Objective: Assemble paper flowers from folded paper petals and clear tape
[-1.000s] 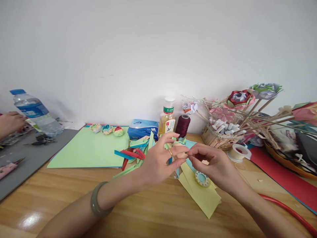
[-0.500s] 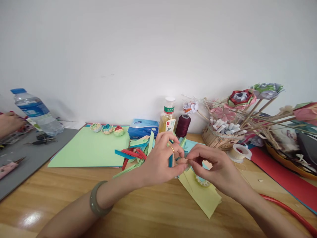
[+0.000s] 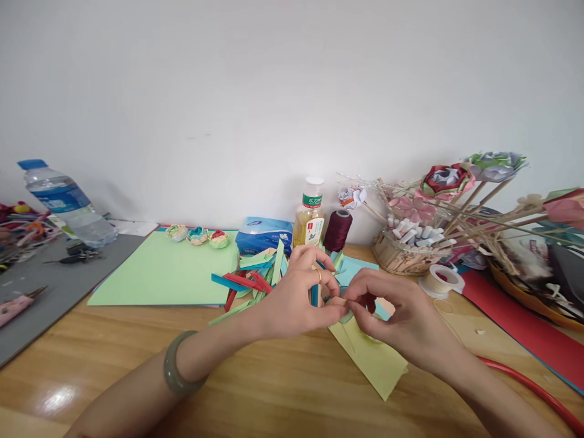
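My left hand [image 3: 298, 299], with a ring and a bangle, is closed in a pinch. Between its fingers and those of my right hand [image 3: 399, 313] is a small pale green paper piece [image 3: 345, 317], mostly hidden by the fingertips. My right thumb and index finger pinch at the same spot, so the two hands meet there. Under and behind the hands lie a yellow paper sheet [image 3: 381, 368] and a light blue paper sheet [image 3: 358, 267]. Beside my left hand is a heap of coloured paper strips [image 3: 239, 281].
Three small paper flowers [image 3: 198, 236] sit on green paper sheets [image 3: 159, 274]. Behind stand a tissue pack [image 3: 264, 236], a drink bottle [image 3: 312, 213] and a maroon thread spool [image 3: 338, 230]. To the right are a basket [image 3: 396, 258], a tape roll [image 3: 441, 278] and red paper [image 3: 524, 322].
Another person's hand at the far left has gone out of view. My hands keep nearly the same place, and the yellowish ring below them is now mostly covered.
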`<state>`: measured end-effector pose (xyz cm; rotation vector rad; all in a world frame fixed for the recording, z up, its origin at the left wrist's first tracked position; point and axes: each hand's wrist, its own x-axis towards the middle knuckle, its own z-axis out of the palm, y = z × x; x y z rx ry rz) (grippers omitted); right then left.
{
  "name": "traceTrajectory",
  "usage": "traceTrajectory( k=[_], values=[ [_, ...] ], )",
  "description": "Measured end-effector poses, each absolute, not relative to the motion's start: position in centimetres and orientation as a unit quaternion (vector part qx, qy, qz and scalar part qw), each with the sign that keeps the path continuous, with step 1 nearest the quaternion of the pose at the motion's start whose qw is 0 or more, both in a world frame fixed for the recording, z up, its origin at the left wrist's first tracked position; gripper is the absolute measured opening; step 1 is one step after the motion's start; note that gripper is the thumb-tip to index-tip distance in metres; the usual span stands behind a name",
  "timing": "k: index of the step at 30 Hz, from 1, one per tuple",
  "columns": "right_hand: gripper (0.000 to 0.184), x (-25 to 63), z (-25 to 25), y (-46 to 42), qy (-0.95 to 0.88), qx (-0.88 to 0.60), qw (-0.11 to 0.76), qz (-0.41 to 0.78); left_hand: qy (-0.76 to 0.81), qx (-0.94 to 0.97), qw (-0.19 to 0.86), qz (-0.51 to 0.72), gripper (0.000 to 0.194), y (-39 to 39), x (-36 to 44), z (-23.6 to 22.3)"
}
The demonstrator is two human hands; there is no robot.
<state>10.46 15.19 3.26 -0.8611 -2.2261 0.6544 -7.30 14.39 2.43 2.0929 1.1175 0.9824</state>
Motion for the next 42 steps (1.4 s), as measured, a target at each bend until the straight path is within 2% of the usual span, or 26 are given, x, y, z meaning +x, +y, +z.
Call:
traceTrajectory(
  k=[11,21,23,25,30,33,36,42],
  values=[
    [0.016,10.2,3.3,14.8,-0.874,-0.325,0.324,0.162,0.426,0.778,0.248,0.39,0.014,14.1,-7.2,1.8],
    [0.014,10.1,2.0,14.6,-0.882,-0.317,0.341,-0.074,0.412,0.786,0.211,0.409,0.012,14.2,-7.0,1.6],
    [0.014,10.1,2.1,14.5,-0.883,-0.313,0.34,-0.086,0.412,0.786,0.211,0.41,0.013,14.2,-7.0,1.5],
    [0.015,10.2,2.5,14.5,-0.883,-0.324,0.339,-0.012,0.413,0.784,0.22,0.407,0.013,14.2,-7.1,1.5],
    [0.028,10.7,4.0,15.4,-0.837,-0.369,0.278,0.294,0.42,0.777,0.254,0.394,0.015,14.0,-7.2,2.0],
    [0.03,10.8,4.1,16.1,-0.795,-0.385,0.245,0.4,0.421,0.778,0.258,0.389,0.015,14.0,-7.2,2.2],
    [0.027,10.8,3.7,16.4,-0.773,-0.393,0.247,0.433,0.416,0.78,0.257,0.39,0.014,14.1,-7.2,2.2],
    [0.022,10.7,3.4,16.0,-0.801,-0.386,0.25,0.383,0.411,0.785,0.25,0.39,0.013,14.2,-7.1,1.9]
  ],
)
